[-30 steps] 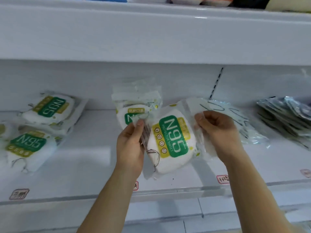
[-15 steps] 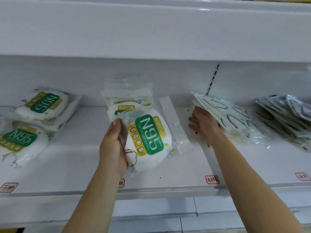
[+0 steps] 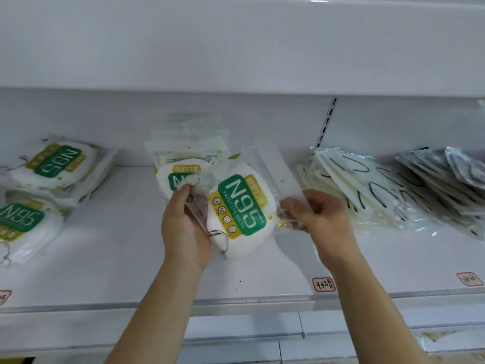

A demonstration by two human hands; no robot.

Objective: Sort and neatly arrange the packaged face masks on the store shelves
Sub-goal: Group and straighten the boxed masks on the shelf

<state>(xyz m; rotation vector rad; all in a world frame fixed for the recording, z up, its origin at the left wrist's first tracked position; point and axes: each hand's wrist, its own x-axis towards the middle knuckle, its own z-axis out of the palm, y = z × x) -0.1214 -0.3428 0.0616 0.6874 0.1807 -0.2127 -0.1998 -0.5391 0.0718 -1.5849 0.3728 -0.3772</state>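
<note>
So the N95 pack (image 3: 240, 214) sits between both hands: left hand (image 3: 185, 227) grips its left edge, right hand (image 3: 319, 219) pinches the right (clear flap).

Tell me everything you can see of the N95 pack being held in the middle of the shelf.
The N95 pack is a clear, crinkly plastic bag holding a white cupped mask, with a green label reading N95 PROTECTIVE MASKS on a yellow border and a row of small round icons. Thin ear loops show at its lower left. It tilts, label facing out, above the shelf. The left hand grips its left edge; the right hand pinches its right edge. Another pack stands just behind it.
</note>
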